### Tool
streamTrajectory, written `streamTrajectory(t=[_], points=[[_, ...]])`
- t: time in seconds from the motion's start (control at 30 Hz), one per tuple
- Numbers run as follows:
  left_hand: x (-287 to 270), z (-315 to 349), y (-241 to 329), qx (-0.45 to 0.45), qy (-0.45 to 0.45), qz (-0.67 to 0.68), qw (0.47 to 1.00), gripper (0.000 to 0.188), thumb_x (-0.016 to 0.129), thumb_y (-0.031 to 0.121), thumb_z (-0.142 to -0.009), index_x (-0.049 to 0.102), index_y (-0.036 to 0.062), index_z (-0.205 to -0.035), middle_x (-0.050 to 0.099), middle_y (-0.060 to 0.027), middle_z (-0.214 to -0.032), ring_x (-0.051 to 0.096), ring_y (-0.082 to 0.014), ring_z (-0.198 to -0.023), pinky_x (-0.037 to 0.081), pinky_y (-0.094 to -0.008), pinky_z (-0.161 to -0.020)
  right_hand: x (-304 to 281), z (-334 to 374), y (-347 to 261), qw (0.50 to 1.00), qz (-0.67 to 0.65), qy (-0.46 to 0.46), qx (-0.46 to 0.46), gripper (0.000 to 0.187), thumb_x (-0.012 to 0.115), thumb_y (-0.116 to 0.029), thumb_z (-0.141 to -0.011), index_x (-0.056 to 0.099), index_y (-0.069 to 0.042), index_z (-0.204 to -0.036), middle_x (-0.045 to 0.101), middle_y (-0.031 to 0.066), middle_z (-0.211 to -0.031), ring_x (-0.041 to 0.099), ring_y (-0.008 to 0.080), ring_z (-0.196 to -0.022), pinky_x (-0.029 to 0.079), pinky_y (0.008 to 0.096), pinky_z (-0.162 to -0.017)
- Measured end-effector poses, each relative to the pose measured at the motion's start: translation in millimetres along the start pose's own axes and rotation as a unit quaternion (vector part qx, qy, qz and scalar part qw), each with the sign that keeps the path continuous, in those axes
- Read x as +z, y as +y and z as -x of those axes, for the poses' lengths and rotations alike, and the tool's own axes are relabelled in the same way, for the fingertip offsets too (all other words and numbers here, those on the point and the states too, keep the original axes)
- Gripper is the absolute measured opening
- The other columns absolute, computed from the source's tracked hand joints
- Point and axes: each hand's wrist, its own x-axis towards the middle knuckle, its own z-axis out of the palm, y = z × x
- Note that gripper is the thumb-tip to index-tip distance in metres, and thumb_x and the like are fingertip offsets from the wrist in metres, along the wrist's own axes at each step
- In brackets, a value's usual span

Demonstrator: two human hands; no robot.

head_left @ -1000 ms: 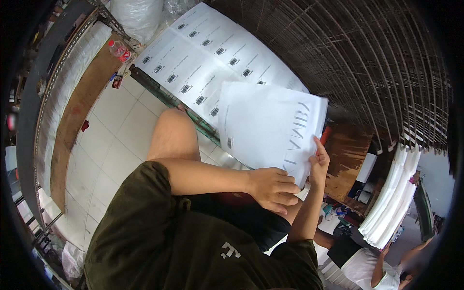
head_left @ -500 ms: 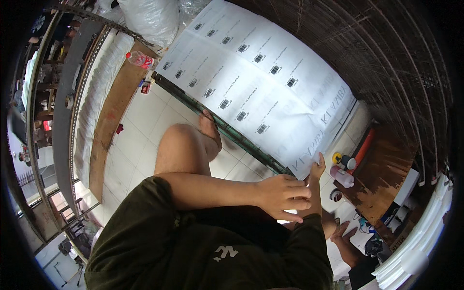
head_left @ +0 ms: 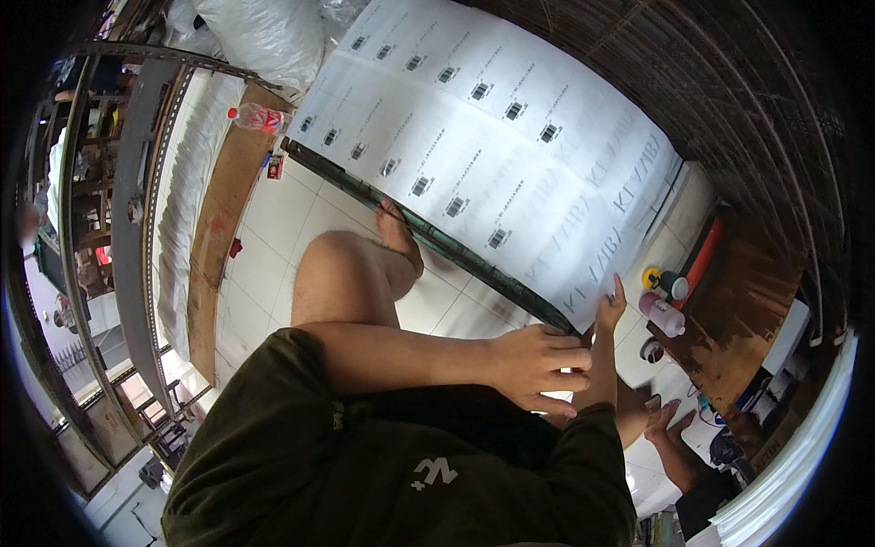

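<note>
Head view, what do you see?

— Big white sheets [head_left: 492,155] lie flat on a worktop [head_left: 474,260] with a dark green edge. They fill the upper middle of the frame and run long from the upper left down to the lower right.

— Where are the hands?

— Both sit at the lower right end of the sheets. The right hand [head_left: 609,314] is nearer: its fingers point up and touch the sheet's bottom corner. I cannot tell if it pinches the paper. The left hand [head_left: 538,365] lies just below that corner, fingers half curled and spread, with nothing I can see in it.

— So the sheets lie up and to the left of the hands?

— Yes. A bare knee [head_left: 342,273] is below the worktop edge. Small bottles [head_left: 661,305] stand at the right, and a red-capped bottle [head_left: 260,117] lies at the upper left.
</note>
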Motion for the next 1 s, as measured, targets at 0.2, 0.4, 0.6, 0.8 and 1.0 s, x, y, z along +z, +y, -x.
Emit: streamTrajectory(t=[0.2,0.4,0.6,0.8,1.0], points=[[6.4,3.6,-1.8,-0.019,-0.001,0.011,1.000,0.036,0.068,0.043,-0.082,0.056,0.0091,-0.087,0.049,-0.0048,-0.088,0.055,-0.0201,-0.070,0.045,-0.0323,-0.055,12.6,0.7,-22.8,0.978,0.172,-0.034,0.109,0.067,0.049,0.004,-0.074,0.054,-0.023,-0.135,0.063,0.0004,-0.079,0.052,0.0137,-0.060,0.044,0.0293,-0.063],[8.3,5.3,-3.3,-0.017,-0.014,0.019,1.000,0.037,0.068,0.044,-0.082,0.057,0.0086,-0.088,0.049,-0.0050,-0.087,0.056,-0.0205,-0.072,0.046,-0.0326,-0.055,16.2,-1.3,-19.7,0.966,0.240,-0.024,0.098,0.067,0.051,-0.002,-0.076,0.053,-0.037,-0.133,0.055,0.0021,-0.066,0.054,0.0136,-0.059,0.044,0.0327,-0.062],[5.9,6.1,-2.1,-0.026,-0.028,0.006,0.999,0.036,0.068,0.043,-0.081,0.058,0.0092,-0.087,0.050,-0.0042,-0.085,0.056,-0.0203,-0.073,0.046,-0.0319,-0.055,22.2,-1.3,-27.9,0.959,0.254,-0.037,0.117,0.066,0.051,-0.003,-0.075,0.054,-0.038,-0.132,0.055,0.0008,-0.067,0.055,0.0141,-0.061,0.044,0.0326,-0.062],[6.5,-0.6,-2.6,-0.004,-0.033,0.000,0.999,0.037,0.071,0.043,-0.078,0.058,0.0101,-0.085,0.050,-0.0031,-0.084,0.056,-0.0192,-0.071,0.045,-0.0307,-0.054,13.6,-6.2,12.7,0.977,0.205,-0.053,0.004,0.072,0.050,-0.003,-0.074,0.045,-0.037,-0.137,0.057,0.0065,-0.122,0.059,0.0211,-0.103,0.044,0.0319,-0.087],[12.6,6.4,5.8,-0.025,-0.066,-0.024,0.997,0.035,0.073,0.041,-0.077,0.058,0.0107,-0.084,0.051,-0.0028,-0.085,0.057,-0.0189,-0.070,0.046,-0.0301,-0.054,33.7,4.2,-81.5,0.924,0.365,-0.047,0.108,0.076,0.055,0.001,-0.077,0.029,-0.017,-0.147,0.041,0.0131,-0.146,0.044,0.0271,-0.130,0.034,0.0373,-0.104]])
